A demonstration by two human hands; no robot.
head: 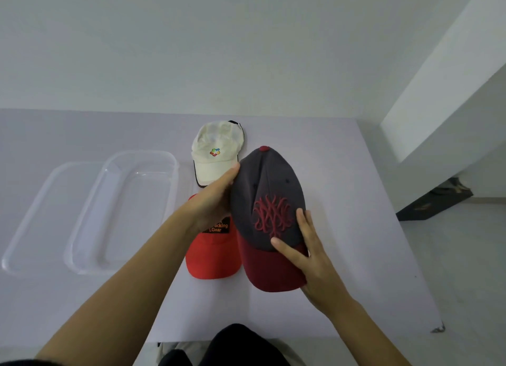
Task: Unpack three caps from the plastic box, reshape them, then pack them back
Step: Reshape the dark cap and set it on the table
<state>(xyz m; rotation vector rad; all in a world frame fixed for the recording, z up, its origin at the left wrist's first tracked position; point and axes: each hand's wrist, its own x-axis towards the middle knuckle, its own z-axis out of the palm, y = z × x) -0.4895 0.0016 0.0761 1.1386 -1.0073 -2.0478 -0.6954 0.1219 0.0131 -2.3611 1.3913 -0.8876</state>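
Far L: clear lid (32, 220) lies flat on the table (356, 179), off the box. Just R of it sits the clear plastic box (128, 207), open w/ nothing inside, so unpack looks done: all 3 caps are out. Next over is the white cap (212, 157) w/ colour logo, lying at the back, crown a bit creased; can't tell if it's reshaped yet. Nearer the person is the red cap (212, 256) w/ a "Gear" patch, flat on the table, brim toward the person, crown partly hidden by the L forearm, so no call on its shape. Left hand (216, 198) grips the L side of the grey-maroon cap (269, 201), thumb along the crown edge, fingers hidden behind it. That cap is centre-R, brim toward the person; can't tell if it's lifted or touching the table. Right hand (309, 245) holds it at the crown/brim join, thumb across the front, fingers up the R side. Judgement: this is the reshape step on the 3rd cap, approx. mid-task. Left to do: finish reshaping, then pack all 3 back in the box; lid possibly on after.
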